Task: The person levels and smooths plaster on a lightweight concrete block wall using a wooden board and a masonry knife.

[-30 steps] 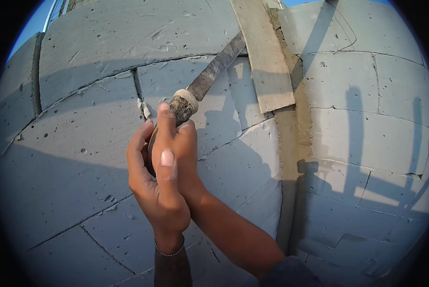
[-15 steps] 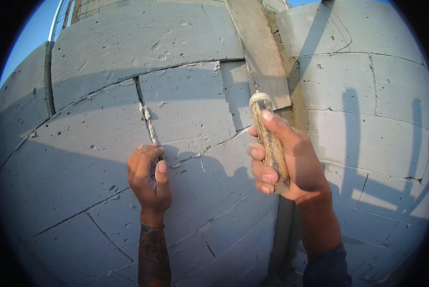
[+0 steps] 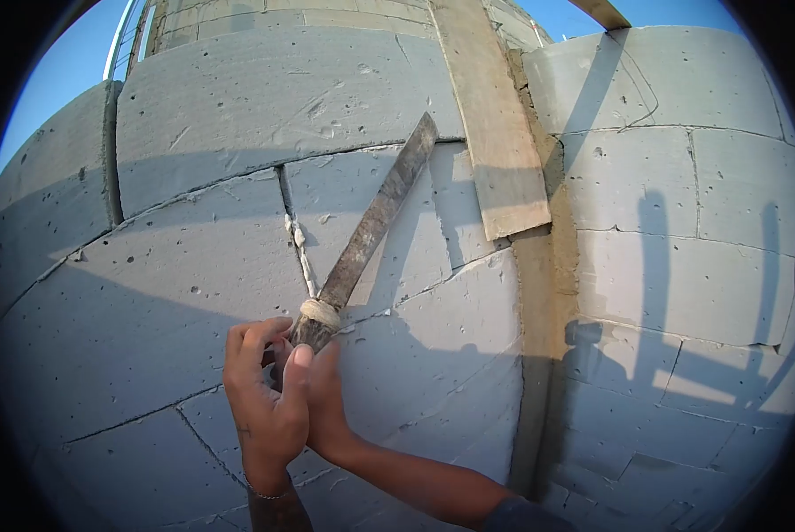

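My right hand (image 3: 328,412) is closed round the dark wooden handle of a machete (image 3: 379,217), which has a pale wrapped band at the base of its blade. The long, worn blade slants up to the right in front of the grey block wall (image 3: 198,257). My left hand (image 3: 269,403) overlaps my right hand at the handle, its fingers curled. What those fingers hold, if anything, is hidden. Just above the hands, a white, lumpy strip (image 3: 301,244) runs down the upright joint between two blocks.
A wooden board (image 3: 495,133) leans down the wall right of the blade. Behind and below it runs a mortared vertical seam (image 3: 539,355). Another block wall (image 3: 628,177) stands to the right, crossed by shadows. A beam (image 3: 603,12) juts in at the top right.
My right hand has swung the machete down and left to meet my left hand, and its blade now shows at full length. The view has shifted slightly.
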{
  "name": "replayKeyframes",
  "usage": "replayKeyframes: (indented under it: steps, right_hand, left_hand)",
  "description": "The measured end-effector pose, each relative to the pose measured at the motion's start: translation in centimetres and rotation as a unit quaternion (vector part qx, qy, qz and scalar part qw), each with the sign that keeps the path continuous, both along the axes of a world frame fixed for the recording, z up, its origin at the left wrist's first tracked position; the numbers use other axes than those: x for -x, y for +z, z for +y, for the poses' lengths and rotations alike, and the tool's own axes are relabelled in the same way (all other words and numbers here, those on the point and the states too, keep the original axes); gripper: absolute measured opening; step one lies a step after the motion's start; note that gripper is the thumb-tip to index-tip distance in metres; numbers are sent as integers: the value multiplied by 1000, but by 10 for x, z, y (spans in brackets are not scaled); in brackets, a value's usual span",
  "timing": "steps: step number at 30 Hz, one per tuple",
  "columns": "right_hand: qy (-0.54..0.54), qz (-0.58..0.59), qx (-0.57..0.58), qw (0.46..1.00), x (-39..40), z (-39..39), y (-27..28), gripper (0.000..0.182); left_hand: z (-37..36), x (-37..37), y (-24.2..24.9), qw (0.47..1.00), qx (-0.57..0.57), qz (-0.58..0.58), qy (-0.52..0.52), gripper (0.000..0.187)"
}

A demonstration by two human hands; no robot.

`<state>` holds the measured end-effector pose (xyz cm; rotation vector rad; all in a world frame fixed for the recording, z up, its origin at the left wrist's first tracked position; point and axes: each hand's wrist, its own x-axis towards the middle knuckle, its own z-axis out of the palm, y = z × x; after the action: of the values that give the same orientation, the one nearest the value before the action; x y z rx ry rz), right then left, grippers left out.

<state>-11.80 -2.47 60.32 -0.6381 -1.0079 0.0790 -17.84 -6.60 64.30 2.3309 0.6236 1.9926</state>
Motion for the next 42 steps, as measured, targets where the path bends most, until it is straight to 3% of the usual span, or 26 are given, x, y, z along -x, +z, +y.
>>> replayKeyframes:
  steps: [2,3,5,7,8,10,16,18,22,24,26,28,30,32,33,35,36,37,38,40,42]
  right_hand:
    - [180,44,81,979,13,-11,0,56]
    - [20,-5,-21,1000,10,-7,10,51]
    - [227,84,81,967,-29,-29,44,46]
    - [298,104,115,942,-75,-35,78,41]
    - [297,107,114,942,-76,-31,81,41]
    - [225,131,72,963,-66,-23,77,39]
    - [178,56,117,975,-75,-8,73,46]
    - [95,24,150,984,-74,-12,74,53]
    - [86,-37,119,988,-101,-24,58,56]
    - [205,-17,122,971,-137,-67,51,51]
    - [332,2,121,935,-194,-118,45,41]
    - [383,17,121,916,-226,-156,50,36]
    - [427,63,112,895,-244,-171,51,29]
    - [367,36,155,916,-229,-157,43,33]
    - [346,50,118,930,-214,-136,36,36]
    - [258,-7,154,954,-192,-96,18,46]
    - [198,-13,184,963,-174,-87,20,53]
    - [169,-23,141,975,-158,-56,12,59]
    - [128,-58,171,975,-142,-65,25,60]
    - [132,-47,144,980,-107,-43,36,56]
    - [143,-5,129,981,-73,-40,57,51]
  left_hand:
    - [-2,9,-6,1000,27,-15,-1,31]
    - [-2,12,-8,1000,7,-7,-17,32]
    - [-4,9,-8,999,-17,2,-32,34]
    - [-6,3,-2,999,-19,1,-26,38]
    - [-6,-6,3,999,-20,4,-27,38]
    - [-9,-19,7,989,76,10,-128,44]
    - [7,-30,3,989,70,6,-133,51]
    - [15,-33,11,981,155,-12,-112,54]
    - [15,-60,18,986,141,36,-86,54]
    - [6,-94,20,964,142,-7,-225,53]
    - [-35,-153,12,934,92,62,-340,52]
    - [-86,-206,16,940,108,18,-322,50]
    - [-89,-220,12,935,109,-9,-337,49]
    - [-73,-210,4,906,170,-37,-386,46]
    - [-67,-197,2,891,209,-44,-400,41]
    - [-41,-165,-5,906,266,-1,-329,36]
    - [-32,-150,-10,925,258,4,-278,37]
    - [-25,-136,-14,943,247,8,-224,38]
    - [-22,-122,-14,946,242,5,-218,38]
    - [-22,-95,-16,969,141,-94,-181,38]
    - [-16,-67,-12,979,123,-103,-125,38]
